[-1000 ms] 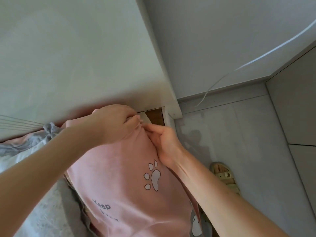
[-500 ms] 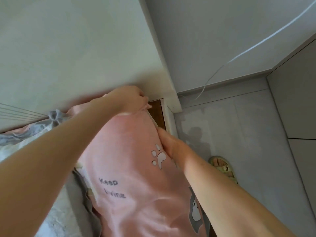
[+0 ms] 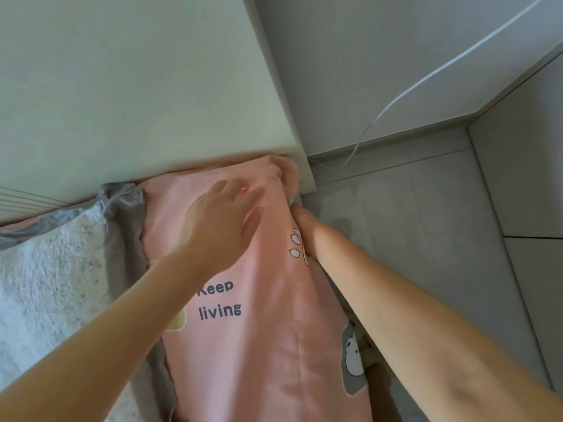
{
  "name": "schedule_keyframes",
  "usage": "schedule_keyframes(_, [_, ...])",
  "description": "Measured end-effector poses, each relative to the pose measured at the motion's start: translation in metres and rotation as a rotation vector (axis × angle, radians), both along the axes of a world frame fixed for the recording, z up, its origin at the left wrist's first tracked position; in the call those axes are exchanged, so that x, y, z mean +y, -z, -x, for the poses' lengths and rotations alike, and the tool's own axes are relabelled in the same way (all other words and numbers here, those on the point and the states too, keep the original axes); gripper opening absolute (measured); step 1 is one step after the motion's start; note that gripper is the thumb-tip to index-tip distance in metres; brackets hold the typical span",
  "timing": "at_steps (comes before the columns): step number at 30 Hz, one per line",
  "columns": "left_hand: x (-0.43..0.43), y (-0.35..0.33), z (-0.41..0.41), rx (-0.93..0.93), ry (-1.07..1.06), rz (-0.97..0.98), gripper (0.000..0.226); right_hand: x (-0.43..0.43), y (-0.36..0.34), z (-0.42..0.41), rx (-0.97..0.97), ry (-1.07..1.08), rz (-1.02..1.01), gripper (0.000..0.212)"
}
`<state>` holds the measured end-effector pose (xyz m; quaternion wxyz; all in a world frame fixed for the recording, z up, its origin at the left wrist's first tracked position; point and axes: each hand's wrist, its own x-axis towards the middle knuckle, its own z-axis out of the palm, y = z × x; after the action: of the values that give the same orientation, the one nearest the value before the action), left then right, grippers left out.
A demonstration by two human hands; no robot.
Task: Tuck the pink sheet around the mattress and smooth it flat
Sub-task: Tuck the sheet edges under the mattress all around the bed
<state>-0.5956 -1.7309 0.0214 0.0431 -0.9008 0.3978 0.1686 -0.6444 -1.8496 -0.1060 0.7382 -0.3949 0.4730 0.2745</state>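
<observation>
One pink sheet point(image 3: 262, 345) covered the mattress corner against the white headboard point(image 3: 137, 86), beside one grey fuzzy blanket point(image 3: 45, 284). Two hands worked apart: the left hand point(image 3: 219, 226) lay flat-fingered on top; the right hand point(image 3: 304, 229) reached down the side, its fingers hidden.

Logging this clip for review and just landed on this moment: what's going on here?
A person is making a bed at its corner by the wall. The left hand lies open with fingers spread on top of the pink sheet, as if smoothing it. The right hand reaches down the side edge of the mattress, its fingers hidden by the sheet, apparently tucking. The corner looks covered, with a few wrinkles there. A fuzzy grey blanket lies to the left.
</observation>
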Motion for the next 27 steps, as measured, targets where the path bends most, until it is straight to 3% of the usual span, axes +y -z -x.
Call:
schedule_keyframes(3, [-0.006, 0.015, -0.016, 0.024, -0.013, 0.014, 0.048, 0.000, -0.003, -0.009, -0.037, 0.008, 0.400, 0.038])
schedule_keyframes(5, [-0.007, 0.020, -0.024, 0.045, -0.011, 0.005, 0.052, 0.002, -0.001, -0.013, -0.235, 0.191, 0.583, 0.030])
schedule_keyframes(7, [-0.004, 0.022, -0.027, 0.051, -0.002, 0.016, 0.057, 0.005, -0.004, -0.019, -0.473, 0.292, 0.489, 0.027])
schedule_keyframes(9, [-0.003, 0.021, -0.028, 0.062, -0.004, 0.010, 0.062, 0.009, -0.002, -0.025, -0.535, 0.241, 0.345, 0.029])
schedule_keyframes(14, [0.000, 0.025, -0.038, 0.095, -0.036, 0.031, 0.069, -0.001, 0.002, -0.043, -0.294, 0.062, 0.009, 0.062])
schedule_keyframes(21, [0.001, 0.033, -0.050, 0.143, -0.103, 0.045, 0.079, -0.029, 0.000, -0.059, -0.333, -0.186, -0.065, 0.035])
schedule_keyframes(27, [-0.007, 0.048, -0.036, 0.067, 0.015, 0.142, 0.053, -0.022, 0.016, -0.063, -0.200, -0.187, -0.084, 0.048])
